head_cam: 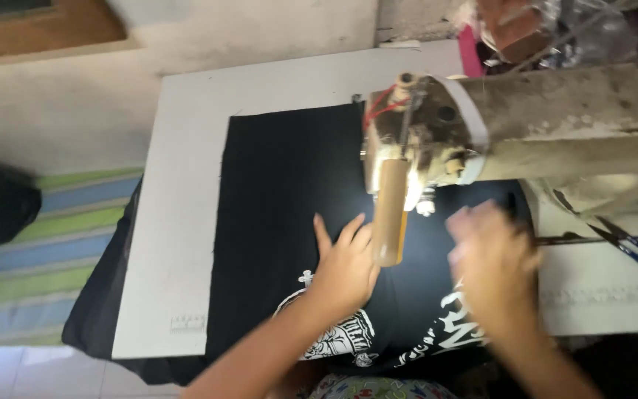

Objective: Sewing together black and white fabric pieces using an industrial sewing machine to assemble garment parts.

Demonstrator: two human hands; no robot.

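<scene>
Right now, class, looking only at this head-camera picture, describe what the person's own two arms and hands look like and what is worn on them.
Both forearms are bare: no sleeves reach into view. The left hand wears no glove, and no ring, watch or bracelet shows on it or its wrist. The right hand is blurred, so small details such as rings cannot be told; it too looks ungloved, with no sleeve on the forearm behind it.

Left hand [345,264]: palm down, fingers spread flat, forearm bare and extended. Right hand [490,260]: motion-blurred, fingers loosely open, raised slightly

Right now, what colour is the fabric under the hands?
Black fabric with a white printed design, clearest in the head view.
</scene>
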